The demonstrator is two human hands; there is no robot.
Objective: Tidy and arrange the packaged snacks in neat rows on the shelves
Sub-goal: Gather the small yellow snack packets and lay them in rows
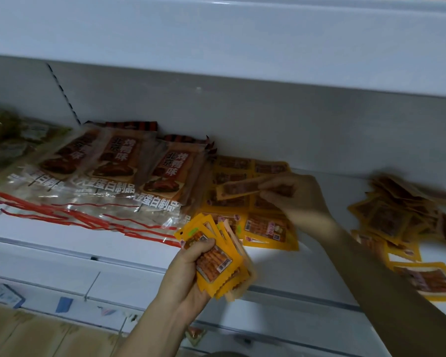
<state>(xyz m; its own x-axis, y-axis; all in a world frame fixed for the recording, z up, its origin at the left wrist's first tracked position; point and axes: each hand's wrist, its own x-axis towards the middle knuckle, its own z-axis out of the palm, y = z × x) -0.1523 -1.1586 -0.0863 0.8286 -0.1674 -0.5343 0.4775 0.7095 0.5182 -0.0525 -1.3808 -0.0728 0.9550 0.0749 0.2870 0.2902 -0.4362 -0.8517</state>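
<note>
My left hand (188, 274) grips a fanned stack of small yellow snack packets (218, 264) in front of the white shelf (62, 235). My right hand (298, 195) reaches over the shelf and pinches a single yellow packet (238, 188) above a flat grid of the same packets (264, 229) laid in rows. A loose, untidy heap of yellow packets (397, 215) lies to the right of my right forearm.
Several large clear bags of brown snacks with red strips (113, 173) lie overlapped on the shelf's left half. Greenish packets (3, 135) sit at the far left. The upper shelf (242, 47) overhangs closely. A lower shelf edge (268, 305) and cardboard are below.
</note>
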